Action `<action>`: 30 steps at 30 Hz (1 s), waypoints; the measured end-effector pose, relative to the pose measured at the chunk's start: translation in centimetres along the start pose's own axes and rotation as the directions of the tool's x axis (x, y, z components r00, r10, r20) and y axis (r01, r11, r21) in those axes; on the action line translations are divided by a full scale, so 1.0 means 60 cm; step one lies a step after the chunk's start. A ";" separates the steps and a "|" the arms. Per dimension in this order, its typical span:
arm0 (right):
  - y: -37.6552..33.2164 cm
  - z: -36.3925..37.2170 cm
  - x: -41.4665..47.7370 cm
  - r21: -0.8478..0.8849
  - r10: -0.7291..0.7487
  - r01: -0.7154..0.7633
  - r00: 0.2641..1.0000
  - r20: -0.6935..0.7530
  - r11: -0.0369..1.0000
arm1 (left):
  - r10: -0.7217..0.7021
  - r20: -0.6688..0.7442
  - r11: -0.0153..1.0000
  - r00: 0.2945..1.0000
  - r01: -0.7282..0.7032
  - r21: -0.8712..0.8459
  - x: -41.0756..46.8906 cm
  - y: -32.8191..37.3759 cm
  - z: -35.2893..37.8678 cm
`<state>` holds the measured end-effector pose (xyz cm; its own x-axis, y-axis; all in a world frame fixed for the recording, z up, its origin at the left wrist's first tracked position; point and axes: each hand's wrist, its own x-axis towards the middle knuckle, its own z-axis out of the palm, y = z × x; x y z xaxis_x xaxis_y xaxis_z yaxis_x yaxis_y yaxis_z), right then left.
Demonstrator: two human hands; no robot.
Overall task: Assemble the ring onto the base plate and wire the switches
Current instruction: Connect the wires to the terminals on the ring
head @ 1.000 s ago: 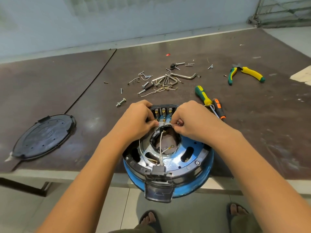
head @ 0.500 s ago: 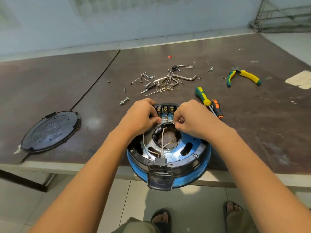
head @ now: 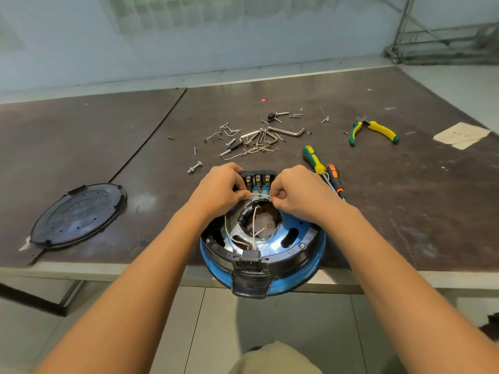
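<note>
A round blue base plate [head: 293, 248] with a black ring [head: 286, 259] on it sits at the table's near edge, overhanging it. A row of switches with brass terminals [head: 258, 181] shows at the ring's far side. My left hand [head: 220, 191] and my right hand [head: 298, 194] each pinch one end of a short white wire [head: 260, 195] stretched between them just below the switches. More white wires [head: 253, 225] run through the central hole down to a black connector [head: 251, 259] at the near side.
A black round cover [head: 78, 214] lies at the left. Screws, hex keys and wire bits [head: 253, 139] are scattered behind the assembly. Two screwdrivers [head: 322, 168] lie right of my hands, yellow-green pliers [head: 374, 130] and a paper scrap [head: 460, 134] further right.
Both hands stay on the wire by the switches with only small finger shifts. The view has tilted so the assembly sits slightly higher in the picture.
</note>
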<state>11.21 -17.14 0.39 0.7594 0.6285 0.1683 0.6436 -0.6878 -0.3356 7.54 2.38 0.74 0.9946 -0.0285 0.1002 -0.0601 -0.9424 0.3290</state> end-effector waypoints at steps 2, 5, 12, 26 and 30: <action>0.000 0.001 0.001 0.001 0.000 0.000 1.000 0.000 1.000 | -0.001 -0.010 1.000 1.000 0.001 -0.001 0.001 -0.001 0.002; -0.002 -0.001 0.000 0.008 0.011 -0.011 1.000 0.001 1.000 | -0.001 -0.011 1.000 1.000 0.002 0.007 0.001 -0.002 0.003; -0.010 -0.007 -0.002 0.000 0.043 -0.043 0.999 0.031 0.999 | -0.016 -0.071 0.999 0.997 0.014 -0.034 0.003 -0.004 0.006; -0.011 -0.012 -0.001 0.048 0.057 -0.060 0.997 0.046 0.997 | 0.058 0.006 0.980 0.998 -0.058 0.189 0.017 -0.015 0.007; -0.008 -0.011 0.000 0.079 0.046 -0.049 0.998 0.043 0.996 | 0.079 -0.013 0.984 0.997 -0.076 0.161 0.015 -0.017 0.011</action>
<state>10.97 -17.08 1.17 0.7834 0.6113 0.1124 0.5958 -0.6870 -0.4159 8.58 3.08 -0.09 0.9855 -0.0988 0.1383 -0.1213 -0.9788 0.1648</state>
